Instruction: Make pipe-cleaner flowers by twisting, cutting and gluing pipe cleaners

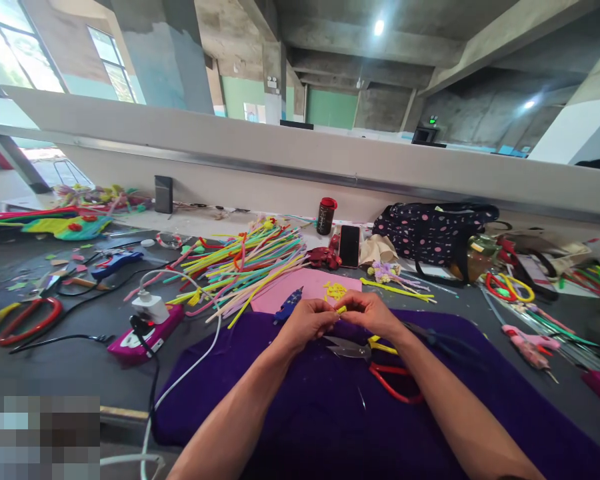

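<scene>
My left hand [314, 322] and my right hand [373, 315] meet over the front edge of a pink sheet [275, 288]. Between their fingertips is a small fuzzy yellow piece [341, 310], pinched from both sides. A little pile of short yellow pieces [334, 291] lies on the sheet just beyond. Beside my left hand is a dark blue pointed object [289, 305] whose kind I cannot make out. Scissors with red and yellow handles [393, 381] lie open on the purple cloth [310, 413], partly under my right forearm.
A heap of coloured pipe cleaners [260, 260] spreads left of the sheet. A phone [349, 247], a bottle [326, 217] and a patterned bag [430, 233] stand behind. Left is a purple power strip [143, 337] with trailing cables; right, a pink glue gun [530, 343]. Another person's hand shows at the right edge.
</scene>
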Demonstrator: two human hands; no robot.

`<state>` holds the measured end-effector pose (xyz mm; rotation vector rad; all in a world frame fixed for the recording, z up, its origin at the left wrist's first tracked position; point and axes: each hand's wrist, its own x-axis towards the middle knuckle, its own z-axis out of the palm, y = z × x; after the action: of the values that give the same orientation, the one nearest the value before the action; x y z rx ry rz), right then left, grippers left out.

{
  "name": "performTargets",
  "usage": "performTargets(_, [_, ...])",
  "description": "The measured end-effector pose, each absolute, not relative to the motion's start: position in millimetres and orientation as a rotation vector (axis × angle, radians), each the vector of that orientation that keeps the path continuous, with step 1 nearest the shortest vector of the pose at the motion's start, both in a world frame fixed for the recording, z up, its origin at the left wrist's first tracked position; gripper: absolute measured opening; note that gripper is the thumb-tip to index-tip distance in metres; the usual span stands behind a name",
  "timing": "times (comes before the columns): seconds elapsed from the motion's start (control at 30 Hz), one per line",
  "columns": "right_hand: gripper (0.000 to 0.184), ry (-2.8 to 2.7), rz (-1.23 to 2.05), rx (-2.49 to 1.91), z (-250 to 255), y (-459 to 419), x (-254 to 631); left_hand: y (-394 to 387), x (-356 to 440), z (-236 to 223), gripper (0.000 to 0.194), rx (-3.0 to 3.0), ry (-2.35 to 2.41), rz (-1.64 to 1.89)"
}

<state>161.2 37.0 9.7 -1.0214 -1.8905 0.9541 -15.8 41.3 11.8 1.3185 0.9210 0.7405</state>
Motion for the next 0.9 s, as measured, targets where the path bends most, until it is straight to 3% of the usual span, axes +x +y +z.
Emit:
performTargets(0.57, [0.019,-1.738,1.059,-0.991,7,37,155,44,-16,7,0.025,1.212,0.905,0.779])
performTargets(0.77, [0.042,-1.729,1.16,-0.941,6,40,163,46,-16,6,0.028,1.151,0.864,0.757])
performTargets(0.9, [0.042,-1.708,1.259,-0.905,7,39,166,46,-17,7,0.023,1.084,0.844,0.765])
